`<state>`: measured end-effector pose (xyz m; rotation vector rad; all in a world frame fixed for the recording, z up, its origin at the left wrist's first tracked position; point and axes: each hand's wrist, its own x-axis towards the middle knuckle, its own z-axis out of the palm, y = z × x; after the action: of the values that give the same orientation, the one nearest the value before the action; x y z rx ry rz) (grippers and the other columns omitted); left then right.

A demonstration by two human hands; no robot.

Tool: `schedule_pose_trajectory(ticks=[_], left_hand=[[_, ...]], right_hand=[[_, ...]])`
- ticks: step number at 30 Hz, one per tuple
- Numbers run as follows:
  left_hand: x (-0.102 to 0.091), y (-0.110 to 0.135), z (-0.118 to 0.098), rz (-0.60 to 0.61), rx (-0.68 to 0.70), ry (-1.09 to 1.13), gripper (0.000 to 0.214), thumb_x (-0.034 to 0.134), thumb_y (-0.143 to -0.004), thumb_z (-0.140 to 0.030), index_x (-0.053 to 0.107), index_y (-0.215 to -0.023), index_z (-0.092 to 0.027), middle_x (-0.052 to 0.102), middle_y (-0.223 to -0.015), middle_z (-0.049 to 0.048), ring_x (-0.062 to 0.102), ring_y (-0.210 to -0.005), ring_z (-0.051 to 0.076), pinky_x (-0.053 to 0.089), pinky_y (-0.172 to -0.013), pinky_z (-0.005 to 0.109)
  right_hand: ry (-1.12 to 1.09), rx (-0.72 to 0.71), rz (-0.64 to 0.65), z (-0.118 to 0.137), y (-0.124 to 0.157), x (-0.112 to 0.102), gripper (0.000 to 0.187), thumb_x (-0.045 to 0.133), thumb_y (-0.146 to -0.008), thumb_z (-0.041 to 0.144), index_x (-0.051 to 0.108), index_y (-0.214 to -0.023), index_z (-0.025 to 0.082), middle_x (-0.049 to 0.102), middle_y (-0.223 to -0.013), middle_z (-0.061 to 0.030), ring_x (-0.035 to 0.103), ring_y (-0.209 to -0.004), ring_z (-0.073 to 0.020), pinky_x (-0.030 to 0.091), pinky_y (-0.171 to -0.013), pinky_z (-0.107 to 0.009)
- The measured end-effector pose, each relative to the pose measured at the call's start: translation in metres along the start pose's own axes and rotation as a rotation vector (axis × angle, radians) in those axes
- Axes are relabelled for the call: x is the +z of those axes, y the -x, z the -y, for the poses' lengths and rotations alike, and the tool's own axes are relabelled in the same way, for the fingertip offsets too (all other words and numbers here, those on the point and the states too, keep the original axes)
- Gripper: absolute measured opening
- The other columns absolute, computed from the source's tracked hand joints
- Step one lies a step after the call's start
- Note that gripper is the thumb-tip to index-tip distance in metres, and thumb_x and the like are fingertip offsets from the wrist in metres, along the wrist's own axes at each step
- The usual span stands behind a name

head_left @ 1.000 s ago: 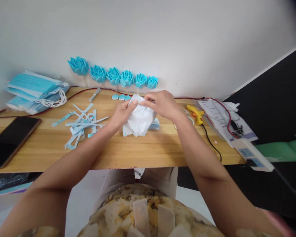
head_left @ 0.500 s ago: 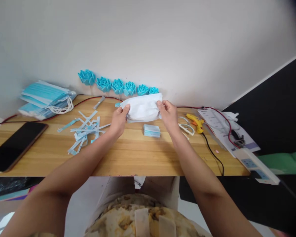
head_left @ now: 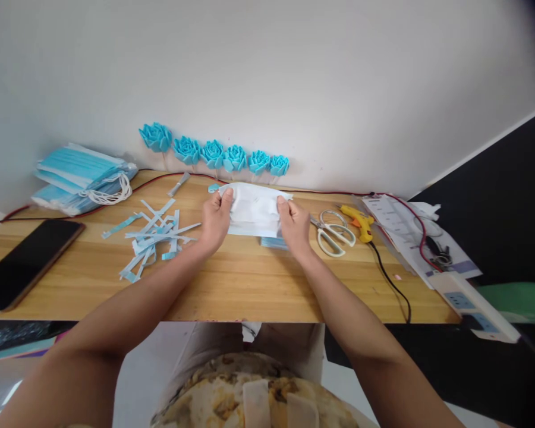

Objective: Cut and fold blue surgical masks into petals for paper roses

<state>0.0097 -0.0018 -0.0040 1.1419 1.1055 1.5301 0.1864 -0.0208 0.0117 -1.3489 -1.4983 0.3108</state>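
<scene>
A white sheet of mask fabric (head_left: 253,209) is stretched between my two hands over the middle of the wooden table (head_left: 232,285). My left hand (head_left: 216,217) pinches its left end and my right hand (head_left: 293,222) pinches its right end. A small stack of cut blue squares (head_left: 273,242) lies partly hidden under the sheet and my right hand. Several blue fabric roses (head_left: 213,152) stand in a row against the wall behind.
A pile of cut blue strips (head_left: 154,238) lies left of my hands. A stack of blue face masks (head_left: 82,177) and a black phone (head_left: 25,263) are at far left. White scissors (head_left: 334,233), a yellow glue gun (head_left: 359,216), papers and a power strip (head_left: 472,298) lie right.
The sheet was crumpled between my hands, then spread wide and raised. Now it has come down lower toward the table, with my hands closer together over the blue squares.
</scene>
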Motion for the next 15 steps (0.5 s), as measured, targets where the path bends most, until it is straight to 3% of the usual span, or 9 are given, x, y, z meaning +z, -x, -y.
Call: schedule_pose_trajectory(ticks=[3,8,15], left_hand=[[0.002,0.001,0.003,-0.018,0.079,-0.077,0.033,0.061,-0.090,-0.044,0.053,-0.070,-0.020,0.046,-0.065,-0.0030,0.042,-0.063,0.012,0.034,-0.060,0.024],[-0.005,-0.012,0.000,-0.138,0.065,-0.076,0.031,0.061,-0.089,-0.041,0.050,-0.070,-0.020,0.043,-0.064,-0.0032,0.040,-0.061,0.012,0.033,-0.059,0.025],[-0.008,-0.013,-0.001,-0.097,0.065,-0.052,0.034,0.065,-0.086,-0.046,0.051,-0.069,-0.020,0.047,-0.066,-0.0023,0.044,-0.066,0.014,0.035,-0.062,0.025]], right_hand=[[0.028,-0.044,0.018,0.001,0.004,0.000,0.055,0.043,-0.094,0.059,0.027,-0.057,0.023,0.026,-0.052,0.0054,0.026,-0.053,-0.0092,0.021,-0.055,-0.028],[0.050,-0.023,-0.095,-0.002,-0.003,-0.008,0.058,0.039,-0.094,0.065,0.025,-0.057,0.023,0.025,-0.054,0.0045,0.025,-0.055,-0.0101,0.022,-0.055,-0.029],[0.000,0.022,-0.097,-0.004,-0.004,-0.010,0.060,0.039,-0.090,0.073,0.025,-0.059,0.024,0.025,-0.057,0.0040,0.025,-0.057,-0.0104,0.023,-0.055,-0.029]])
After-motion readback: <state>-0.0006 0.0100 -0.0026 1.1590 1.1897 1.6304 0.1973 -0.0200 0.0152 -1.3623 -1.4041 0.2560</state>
